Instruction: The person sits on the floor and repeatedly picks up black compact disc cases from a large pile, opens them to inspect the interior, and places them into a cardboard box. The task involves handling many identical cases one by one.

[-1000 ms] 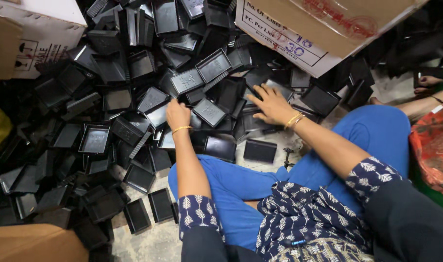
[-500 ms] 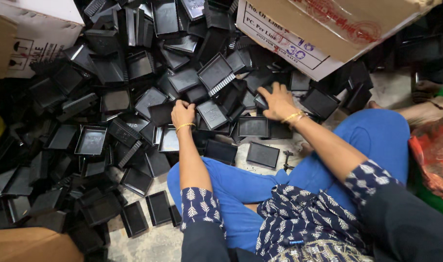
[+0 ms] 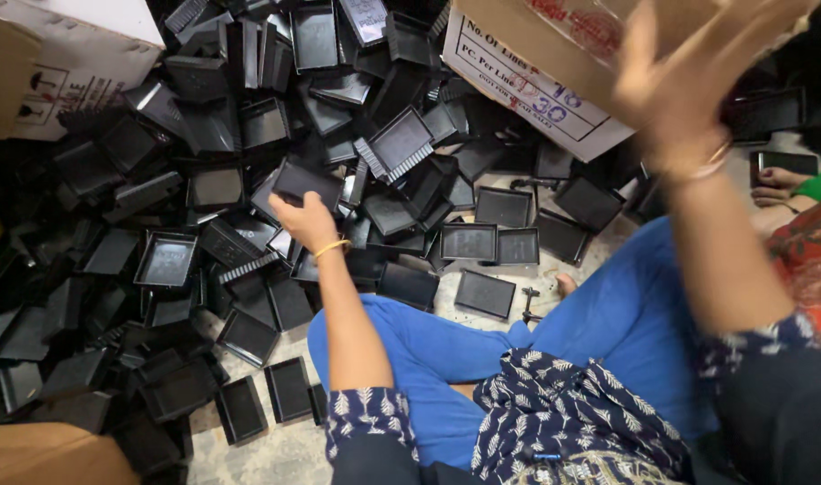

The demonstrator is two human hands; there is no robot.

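Left hand (image 3: 304, 220) on a black tray (image 3: 308, 182) at the pile's edge.

The tray is a shallow black plastic rectangle with a raised rim, tilted, its open side up, propped on other trays in the pile (image 3: 249, 180). The left hand's fingers close over its near edge. Right hand (image 3: 675, 99) is up in the air, blurred, fingers spread, in front of the cardboard box (image 3: 554, 81), well apart from that tray.

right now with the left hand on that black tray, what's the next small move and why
Probably lift the black tray clear of the pile. The left hand already grips its near edge and it rests tilted on other trays. The right hand is raised, blurred and seemingly empty near the cardboard box, so it could take it.
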